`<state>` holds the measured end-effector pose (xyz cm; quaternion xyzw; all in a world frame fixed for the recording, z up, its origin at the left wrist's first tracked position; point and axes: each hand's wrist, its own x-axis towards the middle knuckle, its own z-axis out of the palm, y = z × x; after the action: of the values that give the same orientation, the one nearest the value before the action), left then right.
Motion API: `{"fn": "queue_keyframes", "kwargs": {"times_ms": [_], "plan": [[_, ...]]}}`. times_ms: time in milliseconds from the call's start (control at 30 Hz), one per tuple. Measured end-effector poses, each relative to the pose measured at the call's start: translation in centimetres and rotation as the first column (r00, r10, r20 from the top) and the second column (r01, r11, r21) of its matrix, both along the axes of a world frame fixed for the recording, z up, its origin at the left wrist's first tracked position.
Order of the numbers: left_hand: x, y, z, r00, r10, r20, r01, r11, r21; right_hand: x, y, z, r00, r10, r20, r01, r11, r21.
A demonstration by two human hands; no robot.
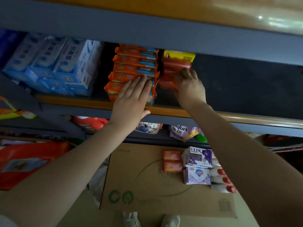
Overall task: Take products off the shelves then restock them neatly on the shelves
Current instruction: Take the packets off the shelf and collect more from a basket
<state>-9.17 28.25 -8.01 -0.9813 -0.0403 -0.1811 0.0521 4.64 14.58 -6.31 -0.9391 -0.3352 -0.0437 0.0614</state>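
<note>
On the middle shelf [164, 110] we press our left hand [131, 102] flat, fingers [144, 82] straight, against the front of a stack of orange soap packs [134, 68]. Just right of that stack, our right hand [190, 87] curls its fingers [183, 72] round a column of red soap bars [175, 66], gripping them where they stand on the shelf, with a yellow pack [179, 55] behind. Blue boxes [57, 63] fill the shelf's left side. Below, on a flattened cardboard box [147, 185] on the floor, lie two orange packs [172, 162], purple-and-white soap boxes [198, 166] and white bottles with red caps [221, 177].
</note>
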Motion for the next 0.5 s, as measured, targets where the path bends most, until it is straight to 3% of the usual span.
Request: {"fn": "queue_keyframes", "kwargs": {"times_ms": [133, 200, 267, 333, 400, 500], "plan": [[0.0, 0.0, 0.2, 1.000, -0.009, -0.023, 0.008, 1.000, -0.017, 0.3, -0.4, 0.7, 0.998, -0.006, -0.068, 0.001, 0.998, -0.062], [0.0, -0.1, 0.5, 0.999, -0.002, -0.044, 0.000, 0.998, -0.060, 0.1, -1.7, 1.0, 0.989, 0.032, -0.146, -0.030, 0.999, 0.014], [0.0, -0.3, 0.8, 0.999, -0.029, -0.023, 0.025, 0.985, -0.173, -0.5, -3.6, 1.0, 0.970, 0.134, -0.203, -0.094, 0.976, 0.196], [-0.4, -1.2, 1.5, 0.991, -0.124, 0.054, 0.135, 0.917, -0.374, -2.1, -5.6, 1.4, 0.935, 0.219, -0.278, -0.097, 0.913, 0.396], [-1.0, -2.7, 2.4, 0.964, -0.214, 0.158, 0.266, 0.779, -0.568, -4.0, -7.2, 1.9, 0.889, 0.289, -0.356, -0.059, 0.842, 0.537], [-2.1, -5.0, 2.8, 0.922, -0.260, 0.287, 0.386, 0.671, -0.633, -6.5, -9.0, 2.0, 0.790, 0.368, -0.490, 0.035, 0.771, 0.635]]}}
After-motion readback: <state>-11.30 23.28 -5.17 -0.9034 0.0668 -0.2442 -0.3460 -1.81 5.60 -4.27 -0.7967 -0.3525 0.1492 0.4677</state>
